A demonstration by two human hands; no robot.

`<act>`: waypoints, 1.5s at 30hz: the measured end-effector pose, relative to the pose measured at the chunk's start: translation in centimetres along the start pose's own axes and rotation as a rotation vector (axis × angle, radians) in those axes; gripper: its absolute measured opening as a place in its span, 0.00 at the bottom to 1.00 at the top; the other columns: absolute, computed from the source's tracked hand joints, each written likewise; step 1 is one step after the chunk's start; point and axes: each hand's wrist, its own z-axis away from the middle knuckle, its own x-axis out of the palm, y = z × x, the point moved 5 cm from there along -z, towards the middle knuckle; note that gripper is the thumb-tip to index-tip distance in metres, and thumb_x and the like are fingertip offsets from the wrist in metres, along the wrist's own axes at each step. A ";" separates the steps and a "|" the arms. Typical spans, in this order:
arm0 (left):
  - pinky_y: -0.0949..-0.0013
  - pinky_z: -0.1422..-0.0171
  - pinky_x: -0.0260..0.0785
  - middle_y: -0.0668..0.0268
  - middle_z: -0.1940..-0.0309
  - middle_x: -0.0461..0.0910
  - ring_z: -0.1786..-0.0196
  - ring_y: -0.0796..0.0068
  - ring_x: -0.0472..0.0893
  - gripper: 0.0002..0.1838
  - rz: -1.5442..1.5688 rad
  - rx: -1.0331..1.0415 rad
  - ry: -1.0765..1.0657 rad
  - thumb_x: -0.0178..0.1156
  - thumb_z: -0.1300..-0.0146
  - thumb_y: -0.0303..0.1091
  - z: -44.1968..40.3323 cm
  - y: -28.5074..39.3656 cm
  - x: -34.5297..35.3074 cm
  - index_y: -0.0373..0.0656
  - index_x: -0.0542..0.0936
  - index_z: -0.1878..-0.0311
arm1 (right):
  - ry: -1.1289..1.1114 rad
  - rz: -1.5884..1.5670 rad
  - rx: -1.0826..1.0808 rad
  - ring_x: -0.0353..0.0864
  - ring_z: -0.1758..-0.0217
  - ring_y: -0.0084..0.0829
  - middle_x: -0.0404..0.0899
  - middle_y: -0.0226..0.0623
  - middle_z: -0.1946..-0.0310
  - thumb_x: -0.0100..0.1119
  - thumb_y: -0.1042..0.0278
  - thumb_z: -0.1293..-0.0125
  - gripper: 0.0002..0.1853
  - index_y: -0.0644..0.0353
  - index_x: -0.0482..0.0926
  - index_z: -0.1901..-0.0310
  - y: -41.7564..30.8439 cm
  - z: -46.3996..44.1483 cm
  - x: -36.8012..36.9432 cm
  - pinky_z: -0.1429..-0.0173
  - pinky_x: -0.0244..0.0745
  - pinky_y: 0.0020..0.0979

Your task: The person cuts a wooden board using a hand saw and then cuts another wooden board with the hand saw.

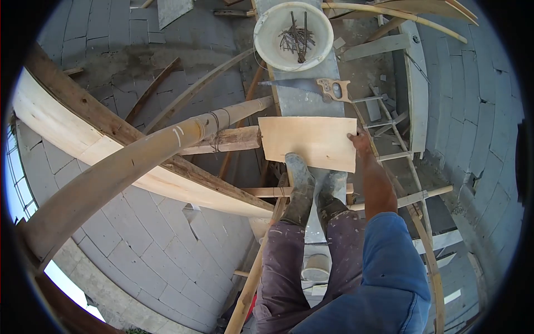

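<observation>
My right hand (360, 141) is closed on the right edge of a pale plywood sheet (308, 136). The sheet lies across the narrow plank walkway in front of my feet. My left boot (299, 172) overlaps the sheet's lower edge, while my right boot (332, 188) is partly hidden below it. Just beyond the sheet, a handsaw (334, 89) with a wooden handle rests on the plank (308, 106). My left hand is out of view.
A white bucket (261, 42) holding metal rods or nails stands at the far end. A thick bamboo pole (128, 170) and a curved wooden form (94, 147) cross the left side. A wooden ladder (396, 156) is at right, beside block walls (473, 111).
</observation>
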 end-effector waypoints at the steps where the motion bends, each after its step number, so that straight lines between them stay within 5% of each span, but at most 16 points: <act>1: 0.57 0.15 0.53 0.54 0.19 0.61 0.20 0.58 0.66 0.44 0.017 0.005 -0.009 0.36 0.18 0.67 0.3 -0.3 -0.8 0.39 0.57 0.16 | -0.009 -0.037 -0.012 0.87 0.50 0.32 0.90 0.39 0.52 0.70 0.79 0.39 0.22 0.67 0.84 0.41 -1.3 2.7 -0.6 0.42 0.80 0.34; 8: 0.58 0.15 0.54 0.53 0.20 0.64 0.21 0.59 0.67 0.44 0.203 0.086 -0.097 0.36 0.18 0.67 2.7 -4.1 -7.7 0.36 0.59 0.17 | 0.047 -0.176 -0.373 0.84 0.56 0.25 0.88 0.34 0.59 0.67 0.81 0.41 0.15 0.66 0.85 0.51 -8.8 18.5 -13.5 0.47 0.77 0.31; 13: 0.59 0.15 0.54 0.52 0.21 0.66 0.21 0.59 0.68 0.45 0.449 0.275 -0.294 0.37 0.18 0.67 4.5 -6.8 -8.3 0.35 0.61 0.18 | 0.053 -0.105 -0.553 0.83 0.57 0.26 0.86 0.33 0.60 0.62 0.80 0.40 0.16 0.70 0.85 0.50 -26.4 33.8 -25.6 0.46 0.76 0.32; 14: 0.59 0.15 0.54 0.52 0.21 0.66 0.21 0.59 0.68 0.45 0.496 0.339 -0.343 0.37 0.18 0.67 4.8 -6.7 -7.9 0.35 0.61 0.18 | 0.127 -0.046 -0.533 0.81 0.62 0.22 0.85 0.31 0.64 0.63 0.77 0.39 0.10 0.68 0.84 0.57 -29.3 35.8 -28.7 0.54 0.74 0.30; 17: 0.57 0.14 0.53 0.44 0.24 0.70 0.21 0.55 0.68 0.40 0.418 0.349 -0.252 0.41 0.15 0.59 7.2 -2.3 -8.4 0.27 0.65 0.22 | 0.108 -0.103 -0.643 0.82 0.61 0.25 0.85 0.31 0.64 0.61 0.78 0.36 0.09 0.69 0.84 0.56 -41.6 42.9 -36.3 0.52 0.75 0.30; 19: 0.57 0.15 0.54 0.42 0.25 0.70 0.21 0.54 0.68 0.38 0.479 0.304 -0.245 0.43 0.16 0.56 6.3 -3.3 -8.4 0.27 0.66 0.22 | 0.099 -0.334 -0.730 0.85 0.49 0.33 0.87 0.41 0.49 0.63 0.74 0.28 0.18 0.69 0.80 0.40 -44.2 43.5 -44.5 0.41 0.80 0.39; 21: 0.56 0.15 0.55 0.41 0.25 0.71 0.21 0.54 0.69 0.36 0.513 0.273 -0.244 0.46 0.16 0.53 5.9 -4.9 -8.3 0.26 0.67 0.23 | -0.014 -0.529 -0.829 0.85 0.43 0.38 0.84 0.44 0.43 0.63 0.69 0.26 0.22 0.69 0.76 0.35 -49.9 48.1 -47.0 0.35 0.79 0.44; 23: 0.56 0.16 0.56 0.40 0.26 0.72 0.21 0.51 0.70 0.33 0.452 0.403 -0.160 0.50 0.17 0.46 5.8 -4.3 -8.6 0.26 0.68 0.24 | -0.301 -0.852 -0.911 0.77 0.27 0.49 0.76 0.51 0.31 0.62 0.61 0.23 0.31 0.70 0.67 0.26 -57.4 52.9 -45.8 0.24 0.74 0.57; 25: 0.55 0.17 0.57 0.40 0.26 0.72 0.22 0.50 0.70 0.32 0.466 0.426 -0.146 0.50 0.18 0.44 6.0 -4.1 -8.9 0.26 0.68 0.24 | -0.227 -1.131 -0.767 0.74 0.25 0.49 0.75 0.51 0.29 0.57 0.63 0.19 0.27 0.68 0.67 0.26 -63.9 54.2 -43.7 0.23 0.73 0.54; 31: 0.54 0.19 0.60 0.35 0.29 0.73 0.24 0.46 0.73 0.32 0.404 0.568 -0.126 0.52 0.20 0.42 6.6 -3.3 -9.6 0.24 0.66 0.24 | -0.659 -0.968 -0.841 0.87 0.38 0.41 0.85 0.51 0.43 0.60 0.72 0.23 0.17 0.72 0.77 0.39 -88.2 68.5 -22.2 0.33 0.88 0.43; 33: 0.53 0.19 0.61 0.34 0.29 0.74 0.24 0.45 0.73 0.33 0.403 0.587 -0.128 0.52 0.21 0.42 6.9 -3.4 -9.7 0.24 0.65 0.24 | -0.623 -0.992 -0.756 0.88 0.40 0.42 0.85 0.51 0.44 0.67 0.73 0.28 0.18 0.71 0.76 0.41 -93.1 71.2 -14.7 0.35 0.89 0.44; 36: 0.53 0.19 0.60 0.33 0.30 0.73 0.24 0.42 0.73 0.34 0.361 0.634 -0.110 0.52 0.21 0.42 7.1 -3.6 -9.9 0.24 0.63 0.22 | -0.575 -1.002 -0.721 0.87 0.41 0.48 0.83 0.50 0.45 0.67 0.77 0.30 0.19 0.71 0.75 0.41 -95.6 75.0 -5.3 0.34 0.88 0.50; 39: 0.51 0.17 0.57 0.32 0.28 0.71 0.22 0.40 0.69 0.36 0.362 0.639 -0.114 0.51 0.22 0.43 7.0 -3.7 -9.9 0.24 0.62 0.22 | -0.568 -0.851 -0.747 0.91 0.49 0.45 0.84 0.50 0.48 0.66 0.74 0.29 0.19 0.70 0.75 0.40 -94.9 75.2 0.4 0.45 0.93 0.47; 45: 0.50 0.15 0.51 0.35 0.23 0.66 0.19 0.42 0.65 0.37 0.399 0.614 -0.152 0.47 0.20 0.49 6.9 -3.7 -9.3 0.25 0.62 0.21 | -0.437 -0.638 -0.755 0.90 0.57 0.40 0.85 0.45 0.54 0.70 0.66 0.33 0.20 0.65 0.78 0.43 -91.5 74.4 2.4 0.49 0.91 0.45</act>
